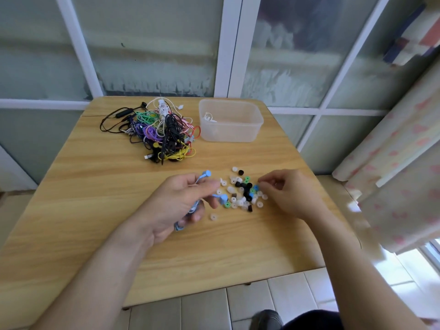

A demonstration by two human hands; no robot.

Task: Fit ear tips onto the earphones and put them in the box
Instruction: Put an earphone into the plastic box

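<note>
My left hand (181, 201) grips a light blue earphone (206, 173) with its coiled cord; one bud sticks up above my fingers and the other bud hangs at my fingertips. Several loose ear tips (242, 191), white, black, green and blue, lie scattered on the wooden table (95, 210) between my hands. My right hand (288, 194) hovers at the right edge of that scatter with its fingertips curled together near a blue tip; whether it pinches a tip I cannot tell. The clear plastic box (252, 129) stands at the far right with a white earphone (209, 117) inside.
A tangled heap of coloured earphone cords (162, 132) lies at the far middle of the table, left of the box. Frosted window panes stand behind the table, and a curtain (392, 163) hangs at the right. Tiled floor shows below the near edge.
</note>
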